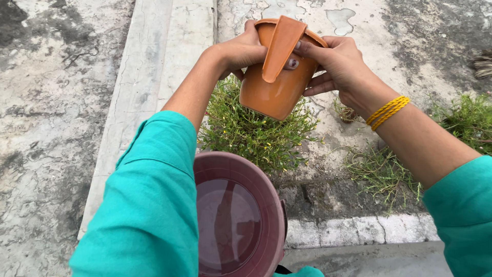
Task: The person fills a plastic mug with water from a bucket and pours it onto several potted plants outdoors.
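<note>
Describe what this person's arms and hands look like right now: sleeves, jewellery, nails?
Both arms wear loose teal-green sleeves pushed up above the elbows, leaving the forearms bare. The right wrist carries a band of yellow cord wound around several times. The left hand has no ring or band showing. The right hand shows short nails with dark polish on one finger.

Your hands hold the orange mug [274, 77] in open air above the green plant [256, 131]. Below and nearer, the maroon bucket [266, 184] of water blocks downward passage; bare concrete [51, 102] lies open to the left.
</note>
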